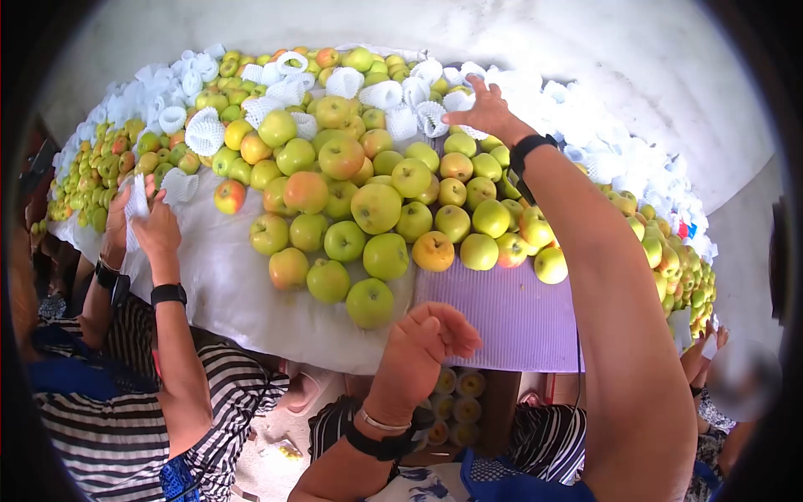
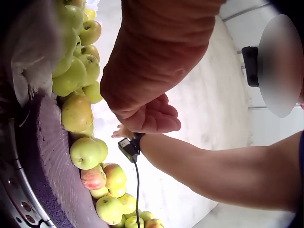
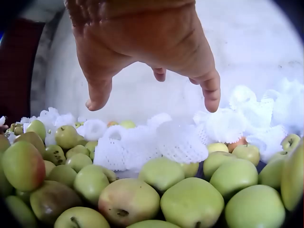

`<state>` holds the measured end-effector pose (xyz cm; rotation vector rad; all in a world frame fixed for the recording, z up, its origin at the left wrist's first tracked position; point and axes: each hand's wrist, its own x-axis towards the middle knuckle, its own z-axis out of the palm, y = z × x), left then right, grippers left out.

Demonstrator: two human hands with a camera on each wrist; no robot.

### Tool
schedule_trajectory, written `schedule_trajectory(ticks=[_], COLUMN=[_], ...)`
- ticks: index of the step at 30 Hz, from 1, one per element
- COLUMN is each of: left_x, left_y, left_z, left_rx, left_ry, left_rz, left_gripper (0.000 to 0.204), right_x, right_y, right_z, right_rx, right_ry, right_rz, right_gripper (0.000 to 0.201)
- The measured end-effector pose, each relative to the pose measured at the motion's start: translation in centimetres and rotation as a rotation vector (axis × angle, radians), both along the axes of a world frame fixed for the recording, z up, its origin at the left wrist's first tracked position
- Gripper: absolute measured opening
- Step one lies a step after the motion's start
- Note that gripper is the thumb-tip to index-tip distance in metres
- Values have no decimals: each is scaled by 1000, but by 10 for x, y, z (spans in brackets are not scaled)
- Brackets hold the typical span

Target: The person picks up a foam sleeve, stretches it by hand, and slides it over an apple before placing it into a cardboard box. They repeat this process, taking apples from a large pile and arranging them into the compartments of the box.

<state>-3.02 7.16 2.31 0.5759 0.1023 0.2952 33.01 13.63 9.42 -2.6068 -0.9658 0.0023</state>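
Observation:
My right hand (image 1: pixel 489 109) is stretched out over the far side of the apple pile, thumb and fingers spread. In the right wrist view it hangs above white foam fruit nets (image 3: pixel 180 142), with nothing held. Green and reddish apples (image 3: pixel 192 202) lie in front of these nets. My left hand (image 1: pixel 422 343) is held near the table's front edge, above the purple ribbed mat (image 1: pixel 519 314). Its fingers are loosely curled and grip nothing, as the left wrist view also shows. The nearest fruit to it is a green apple (image 1: pixel 370 303).
At the left, another person's hands (image 1: pixel 155 222) hold a white foam net. More nets (image 1: pixel 159 92) are heaped along the back left of the pile. Below the table edge, a box (image 1: pixel 493 410) contains several netted apples. A pale covering (image 1: pixel 226 293) lies over the table's left part.

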Motion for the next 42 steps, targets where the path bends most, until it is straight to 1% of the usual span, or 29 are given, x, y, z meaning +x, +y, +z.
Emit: schedule_trajectory(ticks=[4,7,8,12,15,18,21,24,27,29,30,33,36,39,42], left_x=[-3,-13,-16,-26,-29,-31,-33,-35,-35,-35,-35,-33,-29,-23,-18], left_y=[6,13,17,27,31,33,35,35,34,34,33,30,26,20,13], left_z=[-7,-10,-11,-10,-13,-15,-18,-20,-19,-17,-17,-15,-17,-17,-17], left_rx=[-8,-42,-46,-73,-119,-169,-209,-267,-296,-295,-292,-258,-249,-252,-245], left_ry=[-7,10,3,-4,16,31,30,37,25,26,36,52,43,40,40], left_rz=[-72,-59,-46,-9,19,47,66,84,73,66,63,56,47,35,30], left_gripper=[41,42,43,42,42,41,39,36,34,33,33,33,33,34,35], right_x=[4,5,4,2,7,12,9,5,43,56,56,55,45,39,27], right_y=[47,75,83,99,105,108,111,113,121,129,129,118,109,96,81], right_z=[-11,-23,-26,-41,-52,-60,-66,-70,-101,-107,-106,-95,-71,-54,-29], right_rx=[-121,-154,-206,-330,-351,-414,-513,-481,-332,-289,-269,-206,-182,-52,-41], right_ry=[-94,-103,-105,-195,-118,-94,-159,-253,-365,-413,-437,-549,-454,-463,-418], right_rz=[-2,12,22,151,238,258,225,213,439,405,388,404,263,233,224], right_gripper=[110,113,115,117,116,110,100,75,42,26,21,30,31,26,29])
